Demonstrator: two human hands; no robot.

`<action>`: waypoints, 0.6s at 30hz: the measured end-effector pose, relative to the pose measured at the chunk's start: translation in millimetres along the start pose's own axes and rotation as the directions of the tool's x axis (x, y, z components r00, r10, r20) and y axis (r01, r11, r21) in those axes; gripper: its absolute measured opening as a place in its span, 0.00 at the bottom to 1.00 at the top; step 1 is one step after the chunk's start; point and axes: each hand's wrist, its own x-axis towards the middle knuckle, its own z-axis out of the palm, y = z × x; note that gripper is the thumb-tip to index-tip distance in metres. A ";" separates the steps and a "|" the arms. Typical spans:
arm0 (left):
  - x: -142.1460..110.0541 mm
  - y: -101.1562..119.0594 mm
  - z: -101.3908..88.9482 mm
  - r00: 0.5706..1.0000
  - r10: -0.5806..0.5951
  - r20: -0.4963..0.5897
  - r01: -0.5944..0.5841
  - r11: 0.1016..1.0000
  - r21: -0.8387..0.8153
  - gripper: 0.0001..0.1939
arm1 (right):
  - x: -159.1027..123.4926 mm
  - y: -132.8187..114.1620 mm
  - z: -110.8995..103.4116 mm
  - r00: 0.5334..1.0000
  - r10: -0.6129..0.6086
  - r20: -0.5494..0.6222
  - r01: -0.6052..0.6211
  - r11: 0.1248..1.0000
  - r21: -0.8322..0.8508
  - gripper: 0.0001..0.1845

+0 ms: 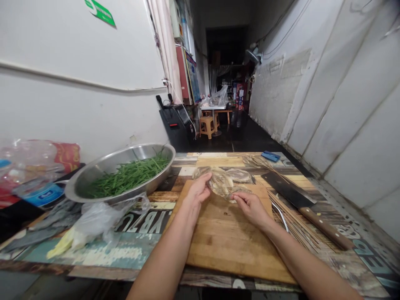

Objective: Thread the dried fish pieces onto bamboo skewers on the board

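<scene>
Pieces: thin, pale-brown translucent pieces (221, 183) lie in and between both hands, over the far edge of the cutting board (234, 239); their overlapping edges are hard to separate, and their kind is unclear.
Left hand: the left hand (200, 189) is angled inward, fingers forward, closed on the pieces' left side; its grip is partly hidden.
Right hand: the right hand (251, 206) reaches in from the right, thumb and forefinger pinched narrow on the pieces' near edge.
Skewers: the thin sticks (295, 227) run partly beneath the cleaver (286, 189), right of the board.
Bowl: the metal bowl (162, 178) holds cut greens (131, 177).
Bottle: the blue label (46, 195) is too blurred to read.
Tabletop: large inverted characters (151, 223) are partly covered by the plastic bag (96, 221).
Wall: the green sign (100, 12) is cut off, its writing illegible.
</scene>
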 end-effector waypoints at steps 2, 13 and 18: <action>0.2 -0.8 0.0 0.998 -0.057 0.005 0.057 0.997 -0.052 0.04 | -0.4 -3.2 -0.4 1.000 0.016 -0.002 -0.016 0.999 0.034 0.14; -10.4 0.1 20.0 0.998 -0.066 -0.013 0.060 0.965 -0.255 0.03 | -0.7 -11.1 2.6 0.979 0.199 0.034 -0.200 0.943 0.266 0.17; -10.7 -4.0 20.1 0.995 -0.089 -0.038 0.076 0.962 -0.261 0.04 | 0.1 -3.7 2.2 0.993 0.116 -0.012 -0.112 0.978 0.175 0.16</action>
